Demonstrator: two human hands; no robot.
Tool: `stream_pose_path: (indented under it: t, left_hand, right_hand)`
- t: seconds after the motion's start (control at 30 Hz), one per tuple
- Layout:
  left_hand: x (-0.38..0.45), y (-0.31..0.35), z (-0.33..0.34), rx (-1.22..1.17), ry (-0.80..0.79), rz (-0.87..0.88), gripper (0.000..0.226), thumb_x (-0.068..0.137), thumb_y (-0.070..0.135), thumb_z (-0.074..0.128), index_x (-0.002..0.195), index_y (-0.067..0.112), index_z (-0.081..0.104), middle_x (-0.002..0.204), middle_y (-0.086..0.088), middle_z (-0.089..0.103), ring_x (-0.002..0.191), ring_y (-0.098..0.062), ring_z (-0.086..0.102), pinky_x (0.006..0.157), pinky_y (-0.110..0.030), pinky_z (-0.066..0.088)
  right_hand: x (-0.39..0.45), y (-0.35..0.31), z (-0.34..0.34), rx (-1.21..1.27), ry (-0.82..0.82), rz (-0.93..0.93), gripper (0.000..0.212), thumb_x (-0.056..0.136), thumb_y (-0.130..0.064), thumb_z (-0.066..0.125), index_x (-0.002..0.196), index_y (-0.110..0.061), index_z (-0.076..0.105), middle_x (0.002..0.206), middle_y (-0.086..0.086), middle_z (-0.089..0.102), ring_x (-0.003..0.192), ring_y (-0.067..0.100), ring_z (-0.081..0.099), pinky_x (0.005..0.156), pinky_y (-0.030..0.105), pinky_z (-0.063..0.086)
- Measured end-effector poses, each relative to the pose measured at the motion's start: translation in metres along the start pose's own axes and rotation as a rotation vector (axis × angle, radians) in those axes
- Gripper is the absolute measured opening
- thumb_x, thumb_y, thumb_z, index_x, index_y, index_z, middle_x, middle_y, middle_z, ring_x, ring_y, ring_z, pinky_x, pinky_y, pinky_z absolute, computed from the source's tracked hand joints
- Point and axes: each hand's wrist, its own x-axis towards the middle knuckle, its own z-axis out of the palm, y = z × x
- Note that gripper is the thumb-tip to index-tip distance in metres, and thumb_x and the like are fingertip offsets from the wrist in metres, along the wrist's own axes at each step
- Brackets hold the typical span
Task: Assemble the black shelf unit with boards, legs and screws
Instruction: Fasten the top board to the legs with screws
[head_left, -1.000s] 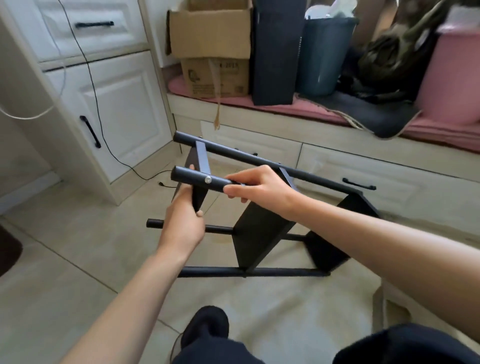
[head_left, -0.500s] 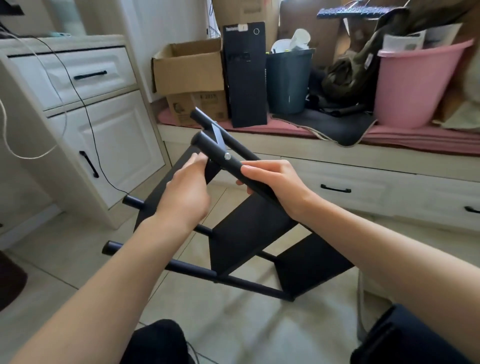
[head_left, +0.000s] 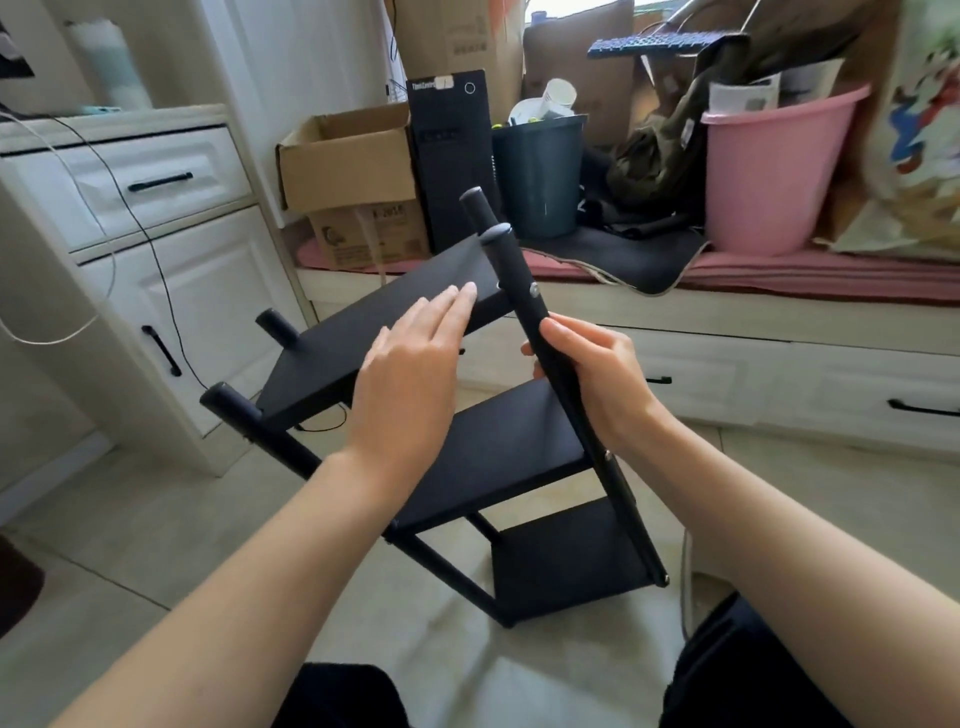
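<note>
Gripping one round black metal leg (head_left: 558, 374) of the black three-board shelf unit (head_left: 498, 457), our right hand (head_left: 597, 387) has its fingers and thumb curled round the tube between the top and middle boards. Our left hand (head_left: 410, 374) lies flat, fingers straight and together, its fingertips (head_left: 462, 296) resting on the top black board (head_left: 395, 322); it holds nothing.

We see the unit tilted over the pale tiled floor (head_left: 130, 545), its far end raised and leaning away from us, with the lowest board (head_left: 566, 566) nearest the floor and the middle board (head_left: 493, 452) between. A silver screw head (head_left: 533, 291) shows on the held leg just above our right hand, and another small one (head_left: 608, 456) lower down by the middle board. Two more leg ends (head_left: 228, 402) stick out on the left of the top board.

Farther off, to the left, stands a white cabinet with black handles (head_left: 161, 182), a thin black cable (head_left: 150, 249) hanging across it. Beyond the unit a low bench with a pink cushion (head_left: 831, 270) carries a brown cardboard box (head_left: 348, 156), a black computer tower (head_left: 452, 150), a dark bin (head_left: 537, 176) and a pink plastic bucket (head_left: 769, 171).
</note>
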Motion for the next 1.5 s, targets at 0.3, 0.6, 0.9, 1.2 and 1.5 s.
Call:
stream_pose_path:
  t: [0.3, 0.6, 0.9, 1.2, 1.5]
  left_hand:
    - [-0.093, 0.001, 0.105, -0.008, -0.301, 0.135, 0.075, 0.083, 0.008, 0.076, 0.151, 0.011, 0.044, 0.159, -0.006, 0.04, 0.148, -0.023, 0.037, 0.121, -0.039, 0.03]
    - [-0.09, -0.011, 0.163, 0.044, -0.695, -0.142, 0.099, 0.1, 0.005, 0.052, 0.153, 0.04, -0.025, 0.169, 0.006, -0.012, 0.156, -0.031, -0.003, 0.119, -0.061, 0.021]
    - [-0.042, -0.003, 0.159, 0.09, -1.024, -0.26, 0.121, 0.084, -0.024, 0.043, 0.151, 0.05, -0.025, 0.168, -0.003, -0.018, 0.152, -0.049, -0.004, 0.111, -0.073, 0.025]
    - [-0.032, 0.017, 0.164, 0.12, -1.046, -0.131, 0.118, 0.089, -0.018, 0.047, 0.15, 0.058, -0.019, 0.168, -0.006, -0.013, 0.152, -0.048, -0.004, 0.111, -0.072, 0.024]
    - [-0.03, 0.03, 0.18, 0.229, -0.985, -0.055, 0.111, 0.09, -0.01, 0.059, 0.158, 0.043, -0.012, 0.167, -0.014, 0.003, 0.15, -0.046, 0.009, 0.11, -0.064, 0.031]
  right_hand:
    - [0.011, 0.005, -0.018, 0.012, 0.062, 0.014, 0.031, 0.092, -0.026, 0.066, 0.117, -0.008, 0.07, 0.085, 0.007, 0.072, 0.068, 0.017, 0.06, 0.069, 0.024, 0.052]
    - [0.015, 0.011, -0.018, 0.008, 0.059, 0.024, 0.03, 0.09, -0.031, 0.068, 0.112, -0.012, 0.073, 0.086, 0.006, 0.074, 0.069, 0.016, 0.061, 0.072, 0.025, 0.053]
    - [0.004, 0.003, -0.033, 0.054, 0.091, 0.097, 0.035, 0.084, -0.031, 0.07, 0.109, -0.007, 0.073, 0.085, 0.008, 0.072, 0.068, 0.017, 0.06, 0.066, 0.022, 0.051]
    - [-0.022, -0.001, -0.079, -0.035, 0.167, 0.156, 0.032, 0.086, -0.041, 0.062, 0.107, -0.021, 0.075, 0.096, 0.004, 0.072, 0.08, 0.019, 0.064, 0.08, 0.04, 0.039]
    - [-0.027, -0.005, -0.109, -0.078, 0.232, 0.15, 0.028, 0.09, -0.041, 0.056, 0.102, -0.024, 0.075, 0.102, 0.003, 0.073, 0.088, 0.02, 0.069, 0.083, 0.038, 0.044]
